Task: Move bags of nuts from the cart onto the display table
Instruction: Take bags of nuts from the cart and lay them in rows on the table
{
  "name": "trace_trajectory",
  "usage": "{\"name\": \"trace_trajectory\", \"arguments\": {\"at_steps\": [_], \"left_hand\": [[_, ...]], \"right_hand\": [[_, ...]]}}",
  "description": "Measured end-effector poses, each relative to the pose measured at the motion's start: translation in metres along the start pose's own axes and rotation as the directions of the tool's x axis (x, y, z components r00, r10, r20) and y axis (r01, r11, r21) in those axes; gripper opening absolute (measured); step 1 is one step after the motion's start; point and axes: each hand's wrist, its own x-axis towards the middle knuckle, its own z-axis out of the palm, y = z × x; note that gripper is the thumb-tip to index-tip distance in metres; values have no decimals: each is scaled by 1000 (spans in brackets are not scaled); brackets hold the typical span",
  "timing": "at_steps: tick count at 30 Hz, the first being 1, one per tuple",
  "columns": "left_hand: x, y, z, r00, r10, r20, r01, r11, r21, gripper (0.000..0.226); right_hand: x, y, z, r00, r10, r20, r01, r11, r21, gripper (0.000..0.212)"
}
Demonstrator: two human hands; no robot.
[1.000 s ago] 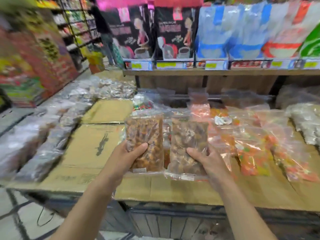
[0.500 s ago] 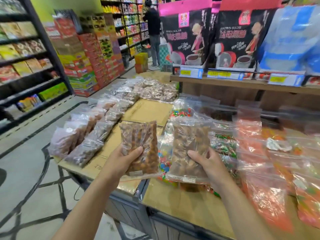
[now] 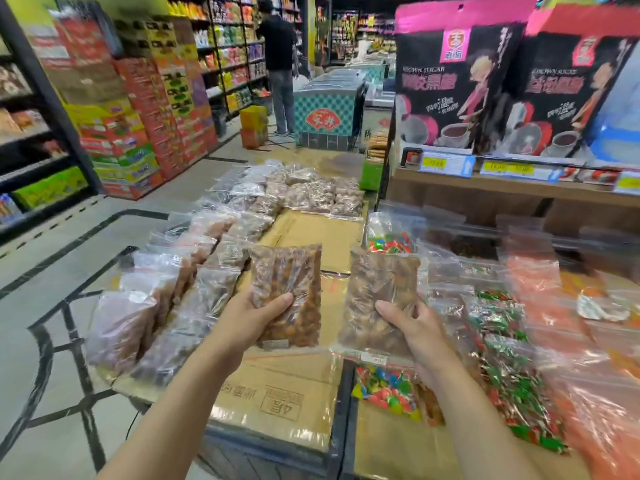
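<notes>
My left hand (image 3: 246,320) grips a clear bag of brown nuts (image 3: 290,271) upright, thumb across its front. In my right hand (image 3: 417,332) is a second clear bag of nuts (image 3: 375,289), also upright, with a white label at its bottom edge. Both bags hang above the cardboard-covered display table (image 3: 294,400). Rows of similar nut bags (image 3: 194,289) lie along the table's left edge, and more (image 3: 311,194) lie at its far end. The cart is not in view.
Bags of coloured sweets (image 3: 502,341) and orange snacks (image 3: 588,393) cover the table's right part. A wooden shelf (image 3: 485,188) with brown sugar packs (image 3: 460,88) rises behind. A person (image 3: 277,64) stands in the aisle by a freezer (image 3: 329,112). Stacked boxes (image 3: 145,116) line the left.
My view has swung left along the table, bringing the aisle and the left rows of nut bags into sight. Both hands still hold their bags, now over the bare cardboard.
</notes>
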Motion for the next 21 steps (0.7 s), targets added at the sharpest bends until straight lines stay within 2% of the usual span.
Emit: {"name": "trace_trajectory", "arguments": {"at_steps": [3, 6, 10, 14, 19, 21], "left_hand": [[22, 0, -20, 1000, -16, 19, 16, 1000, 14, 36], [44, -1, -32, 999, -35, 31, 33, 999, 40, 31], [70, -6, -36, 997, -57, 50, 55, 998, 27, 36], [88, -6, -35, 997, -75, 26, 74, 996, 40, 23], [116, 1, -36, 997, -83, -9, 83, 994, 64, 30], [129, 5, -34, 998, -66, -20, 67, 995, 74, 25]], "right_hand": [[9, 6, 23, 999, 5, -38, -5, 1000, -8, 59], [21, 12, 35, 997, 31, -74, -32, 999, -6, 64], [43, 19, 45, 995, 51, -82, -52, 999, -12, 70], [70, 20, 51, 995, 74, -64, -75, 997, -15, 73], [109, 10, 56, 999, 38, -30, -39, 998, -52, 64], [125, 5, 55, 999, 41, -9, -41, 997, -60, 60]]}}
